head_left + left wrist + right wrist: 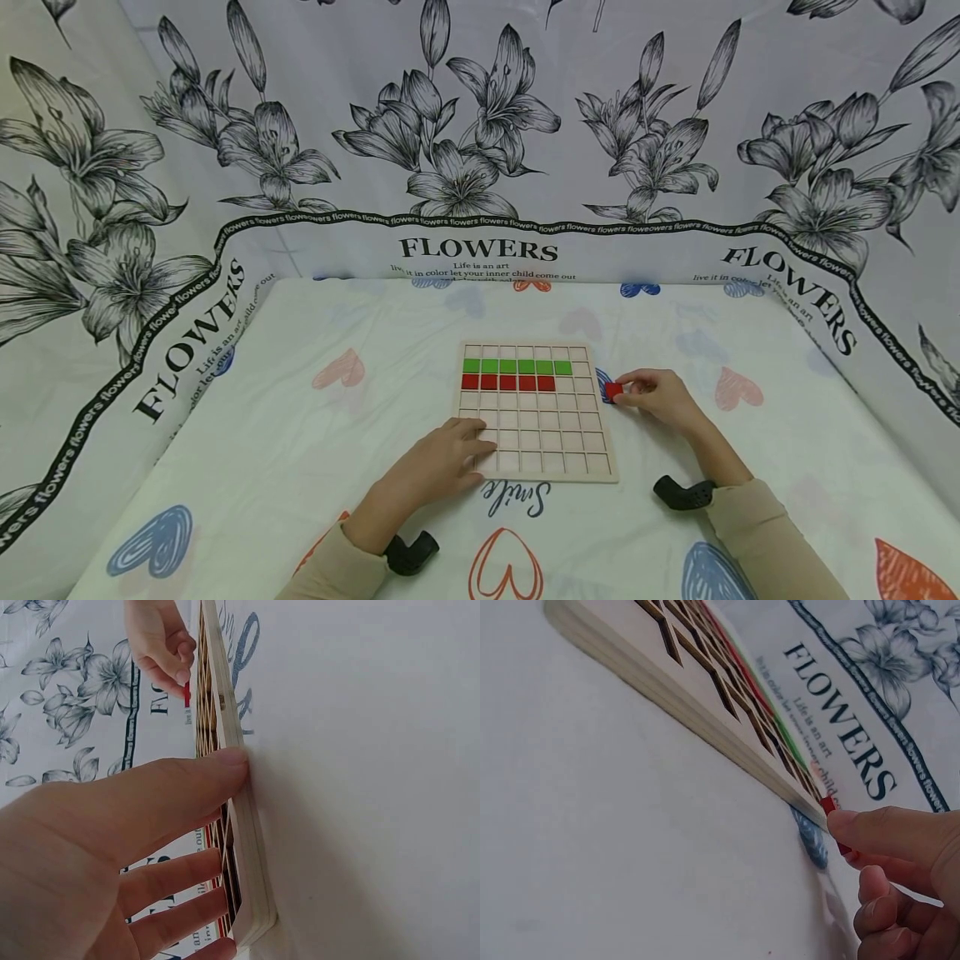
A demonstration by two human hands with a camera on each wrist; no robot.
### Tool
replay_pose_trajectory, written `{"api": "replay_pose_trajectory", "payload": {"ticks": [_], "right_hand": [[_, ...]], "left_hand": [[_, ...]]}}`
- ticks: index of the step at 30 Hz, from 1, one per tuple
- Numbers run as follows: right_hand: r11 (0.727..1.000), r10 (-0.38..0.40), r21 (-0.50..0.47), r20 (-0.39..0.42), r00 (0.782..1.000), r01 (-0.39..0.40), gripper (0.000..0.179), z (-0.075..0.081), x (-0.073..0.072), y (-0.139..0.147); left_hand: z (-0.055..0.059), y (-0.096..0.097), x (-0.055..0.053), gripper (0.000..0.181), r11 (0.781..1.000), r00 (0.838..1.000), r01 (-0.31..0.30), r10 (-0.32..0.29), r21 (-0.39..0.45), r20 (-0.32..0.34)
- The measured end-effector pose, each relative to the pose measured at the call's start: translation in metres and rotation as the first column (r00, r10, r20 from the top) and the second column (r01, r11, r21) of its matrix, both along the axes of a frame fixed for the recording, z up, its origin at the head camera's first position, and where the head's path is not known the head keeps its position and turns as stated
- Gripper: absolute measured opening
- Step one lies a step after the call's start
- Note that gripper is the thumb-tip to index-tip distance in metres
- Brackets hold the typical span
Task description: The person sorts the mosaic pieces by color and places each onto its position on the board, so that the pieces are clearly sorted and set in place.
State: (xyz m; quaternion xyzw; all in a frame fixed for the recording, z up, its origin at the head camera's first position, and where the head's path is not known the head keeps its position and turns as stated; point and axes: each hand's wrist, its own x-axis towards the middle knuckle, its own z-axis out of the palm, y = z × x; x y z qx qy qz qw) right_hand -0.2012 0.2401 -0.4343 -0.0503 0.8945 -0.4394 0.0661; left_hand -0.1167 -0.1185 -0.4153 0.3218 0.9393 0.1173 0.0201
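A pale wooden grid board (531, 440) lies on the cloth before me. Its second row from the back holds several green square tiles (507, 367), and the row in front of that several red square tiles (508, 382). My left hand (442, 454) rests at the board's front left corner, fingers stretched over the cells and thumb (202, 776) against the front edge. Just off the board's right side, my right hand (663, 400) pinches a single red square tile (613, 392) between thumb and fingers. The right wrist view shows this red tile (844, 848) on edge beside the board's corner.
A white cloth printed with hearts (341, 369) covers the table. Behind and at the sides hangs a curtain with black flower drawings (457, 179). Black wrist devices (411, 553) sit below both hands. The word Smile (517, 498) is printed in front of the board.
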Motion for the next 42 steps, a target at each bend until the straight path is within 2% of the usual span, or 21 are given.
{"api": "replay_pose_trajectory", "payload": {"ticks": [14, 21, 28, 35, 42], "right_hand": [[1.0, -0.014, -0.007, 0.028, 0.999, 0.014, 0.038, 0.003, -0.002, -0.011], [1.0, -0.009, -0.01, 0.009, 1.0, 0.01, 0.036, 0.003, -0.003, -0.015], [0.999, 0.015, -0.036, -0.049, 0.999, -0.017, 0.038, 0.005, -0.002, -0.021], [1.0, -0.022, 0.002, -0.005, 1.0, 0.022, 0.039, 0.005, -0.007, -0.026], [0.999, 0.016, -0.031, -0.071, 0.997, -0.018, 0.041, 0.004, -0.006, -0.029]], "left_hand": [[-0.002, -0.001, 0.001, 0.038, 1.0, 1.0, -0.013, 0.013, -0.008, 0.0], [-0.002, 0.0, 0.0, 0.038, 1.0, 1.0, -0.011, 0.011, 0.002, -0.002], [-0.002, 0.0, 0.0, 0.038, 1.0, 1.0, -0.008, 0.008, 0.005, -0.007], [-0.003, -0.001, 0.0, 0.037, 1.0, 1.0, -0.007, 0.007, 0.006, -0.009], [-0.003, -0.001, -0.001, 0.038, 1.0, 1.0, -0.01, 0.01, -0.011, -0.004]]}}
